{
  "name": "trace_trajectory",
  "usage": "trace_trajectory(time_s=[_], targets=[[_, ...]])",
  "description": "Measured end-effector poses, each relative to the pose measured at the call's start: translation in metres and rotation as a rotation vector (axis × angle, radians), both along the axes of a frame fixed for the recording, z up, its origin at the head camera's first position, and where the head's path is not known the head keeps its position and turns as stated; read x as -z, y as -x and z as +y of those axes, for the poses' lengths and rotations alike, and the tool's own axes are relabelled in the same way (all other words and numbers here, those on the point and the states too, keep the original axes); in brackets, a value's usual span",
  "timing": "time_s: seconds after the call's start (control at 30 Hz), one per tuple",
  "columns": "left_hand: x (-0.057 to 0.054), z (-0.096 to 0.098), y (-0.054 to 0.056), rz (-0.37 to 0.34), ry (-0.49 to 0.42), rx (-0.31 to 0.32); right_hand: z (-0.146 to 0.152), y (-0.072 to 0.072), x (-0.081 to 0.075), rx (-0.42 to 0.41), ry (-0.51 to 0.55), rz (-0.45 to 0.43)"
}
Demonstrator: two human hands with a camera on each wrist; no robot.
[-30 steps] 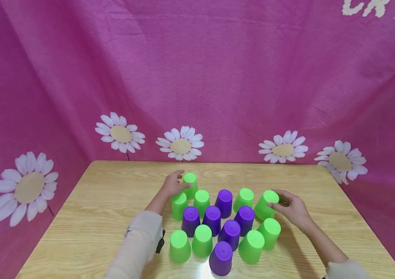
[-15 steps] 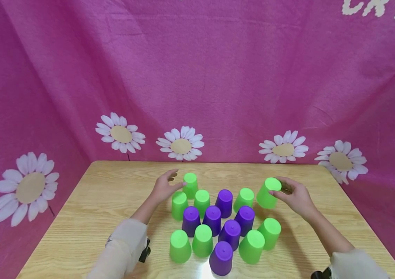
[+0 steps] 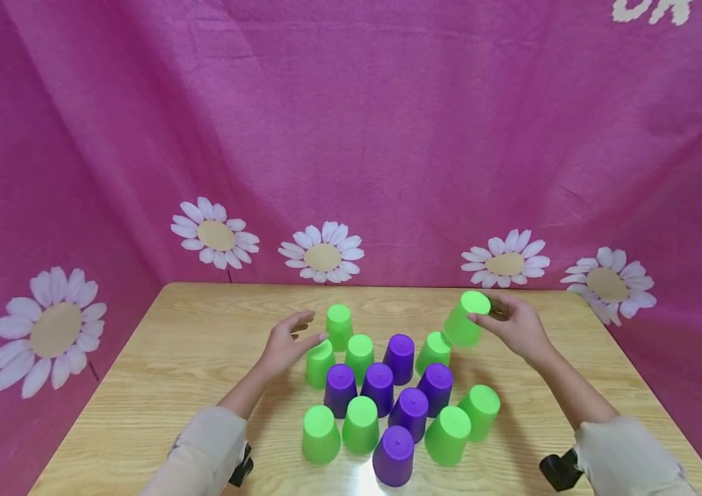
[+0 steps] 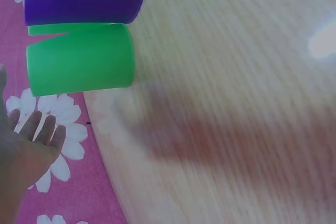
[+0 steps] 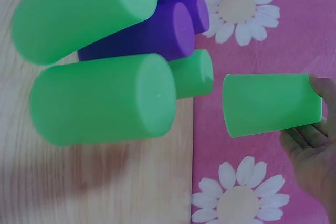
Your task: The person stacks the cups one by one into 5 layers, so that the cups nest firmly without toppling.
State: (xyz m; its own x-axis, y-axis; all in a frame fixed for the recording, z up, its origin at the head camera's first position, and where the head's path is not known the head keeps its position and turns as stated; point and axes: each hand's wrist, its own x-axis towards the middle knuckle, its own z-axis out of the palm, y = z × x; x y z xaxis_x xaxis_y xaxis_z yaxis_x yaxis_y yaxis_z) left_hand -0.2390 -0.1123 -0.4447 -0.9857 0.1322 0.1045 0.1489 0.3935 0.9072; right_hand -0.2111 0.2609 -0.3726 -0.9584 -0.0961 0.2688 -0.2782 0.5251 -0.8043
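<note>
In the head view my right hand grips an upside-down green cup between thumb and fingers, raised at the back right. The right wrist view shows that lifted green cup apart from the others, with the hand at its closed end. My left hand hovers with relaxed, empty fingers, its thumb tip close to the left green cups. Behind it stands the farthest green cup. In the left wrist view the hand has its fingers extended, beside a green cup.
Several purple cups stand upside down mid-table among green ones. A green cup is just left of the lifted one; two more green cups stand front right. The wooden table ends at a pink cloth with daisies.
My right hand has lifted the green cup off the table, moving it up and away, then slightly left. My left hand has let go of the far green cup and drawn back left.
</note>
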Motion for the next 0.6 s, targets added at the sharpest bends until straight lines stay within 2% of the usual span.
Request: trace_trajectory(time_s=[0.27, 0.5, 0.6], targets=[[0.007, -0.004, -0.008, -0.016, -0.012, 0.006, -0.013, 0.007, -0.007, 0.007, 0.030, -0.017], [0.011, -0.002, -0.015, -0.058, 0.001, 0.009, -0.032, 0.015, -0.009, -0.029, 0.101, 0.003], [0.013, -0.001, -0.017, -0.048, 0.001, 0.018, -0.039, 0.017, -0.009, -0.030, 0.089, -0.012]])
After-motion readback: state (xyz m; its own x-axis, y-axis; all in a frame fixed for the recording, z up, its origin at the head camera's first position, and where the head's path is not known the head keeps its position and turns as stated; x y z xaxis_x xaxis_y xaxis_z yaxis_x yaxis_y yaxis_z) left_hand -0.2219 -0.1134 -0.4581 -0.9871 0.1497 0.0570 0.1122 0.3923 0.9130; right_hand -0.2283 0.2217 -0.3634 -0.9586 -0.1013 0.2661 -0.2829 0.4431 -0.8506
